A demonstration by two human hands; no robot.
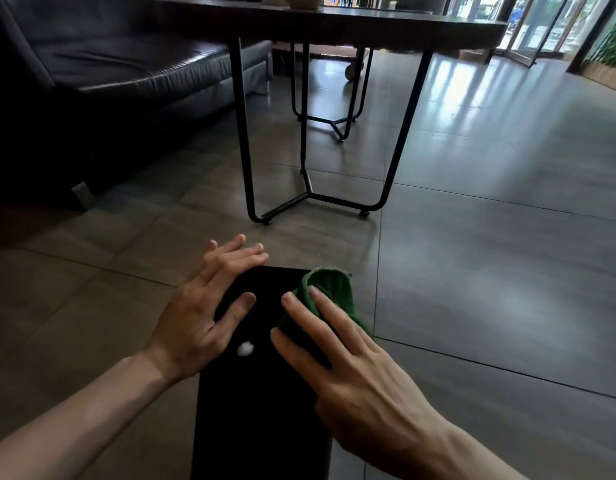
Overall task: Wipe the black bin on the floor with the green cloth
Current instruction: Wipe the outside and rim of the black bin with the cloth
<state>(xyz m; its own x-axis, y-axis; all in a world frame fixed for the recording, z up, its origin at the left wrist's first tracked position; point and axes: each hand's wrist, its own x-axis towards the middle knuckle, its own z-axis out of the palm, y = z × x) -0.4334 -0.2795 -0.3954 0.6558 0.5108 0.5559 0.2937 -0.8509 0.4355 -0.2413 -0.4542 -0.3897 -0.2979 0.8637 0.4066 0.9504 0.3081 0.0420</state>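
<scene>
The black bin (261,403) stands on the tiled floor right below me, tall and rectangular, with a small white spot (245,348) on its top face. My left hand (202,310) lies over the bin's left top edge, fingers spread down its far side and thumb on the top. My right hand (348,362) presses the bunched green cloth (330,292) against the bin's far right corner. Part of the cloth is hidden under my fingers.
A dark table (334,19) on thin black metal legs (244,140) stands just beyond the bin. A dark leather sofa (102,64) fills the left. Grey floor tiles (490,254) stretch to the right toward glass doors (541,26).
</scene>
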